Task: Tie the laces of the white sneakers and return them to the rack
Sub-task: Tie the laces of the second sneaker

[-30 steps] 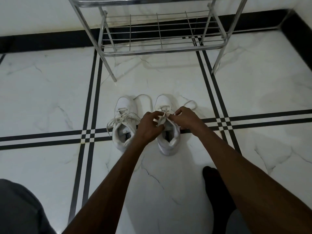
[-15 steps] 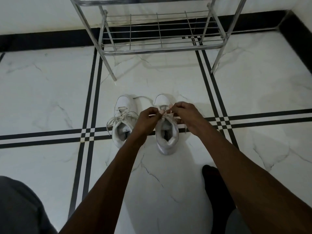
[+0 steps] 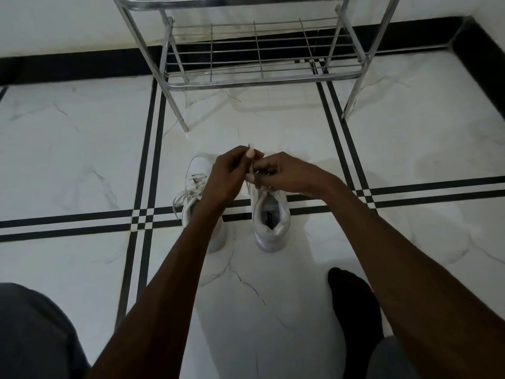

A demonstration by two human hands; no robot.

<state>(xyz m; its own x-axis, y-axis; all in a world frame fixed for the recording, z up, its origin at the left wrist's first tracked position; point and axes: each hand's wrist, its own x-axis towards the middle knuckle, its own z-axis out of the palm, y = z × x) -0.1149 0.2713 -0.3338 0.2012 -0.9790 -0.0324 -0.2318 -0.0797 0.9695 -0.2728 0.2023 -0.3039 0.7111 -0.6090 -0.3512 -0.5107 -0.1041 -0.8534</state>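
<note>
Bare forearms, black sock [image 3: 352,302], grey trousers [image 3: 35,332]

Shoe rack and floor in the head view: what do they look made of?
The silver wire shoe rack looks like polished or chromed metal tubing: bright mirror-like highlights along thin bars. The white black-striped floor looks like glossy marble or marble-look tile: grey veining and a soft reflection of the rack's legs. Which of the two, the view cannot settle.

i can't see the right sneaker [image 3: 270,217] toe under my hands, my left forearm [image 3: 191,242] covers the left sneaker [image 3: 198,170] heel, rack [image 3: 257,80] top's cut off
</note>
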